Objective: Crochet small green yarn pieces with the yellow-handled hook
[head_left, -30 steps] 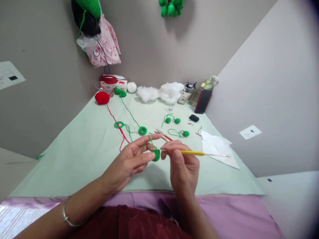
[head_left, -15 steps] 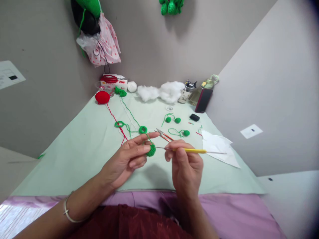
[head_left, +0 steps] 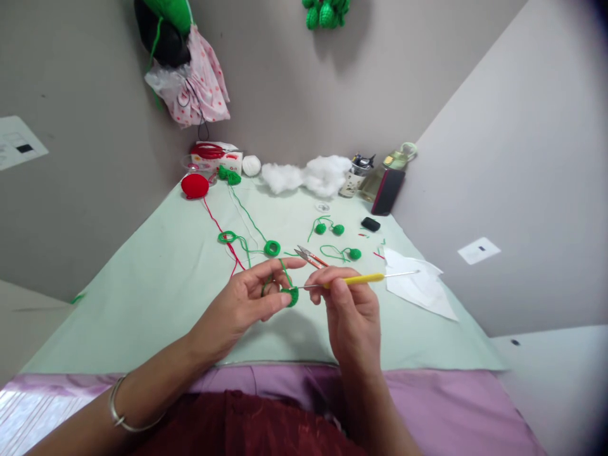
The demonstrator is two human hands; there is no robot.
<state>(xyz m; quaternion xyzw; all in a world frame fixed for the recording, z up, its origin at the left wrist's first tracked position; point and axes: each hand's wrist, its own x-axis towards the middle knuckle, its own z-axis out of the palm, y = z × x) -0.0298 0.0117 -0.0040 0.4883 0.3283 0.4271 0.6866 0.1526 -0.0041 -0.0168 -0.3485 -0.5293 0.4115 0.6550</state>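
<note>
My left hand [head_left: 251, 294] pinches a small green crocheted piece [head_left: 291, 297] between thumb and fingers. Green yarn runs from the piece up over its outstretched index finger. In my right hand [head_left: 351, 304] is a crochet hook with a yellow handle [head_left: 363, 278], held like a pen. The hook's thin left end touches the top edge of the green piece. Just beyond the fingertips lie small thread snips [head_left: 311, 256], with their lower part hidden behind my right hand. A green yarn ring [head_left: 272, 247] rests beyond my left hand.
Several small green balls [head_left: 354, 254] lie beyond the snips. White paper [head_left: 418, 285] is at the right. Red yarn [head_left: 194, 186], white stuffing [head_left: 327, 175], a pen cup [head_left: 351, 182], a bottle [head_left: 375, 183] and a phone [head_left: 388, 192] line the back of the table [head_left: 156, 272].
The green piece has tilted and moved slightly down in my left hand. My right hand and the hook have shifted a little left, and the hook's right end has risen.
</note>
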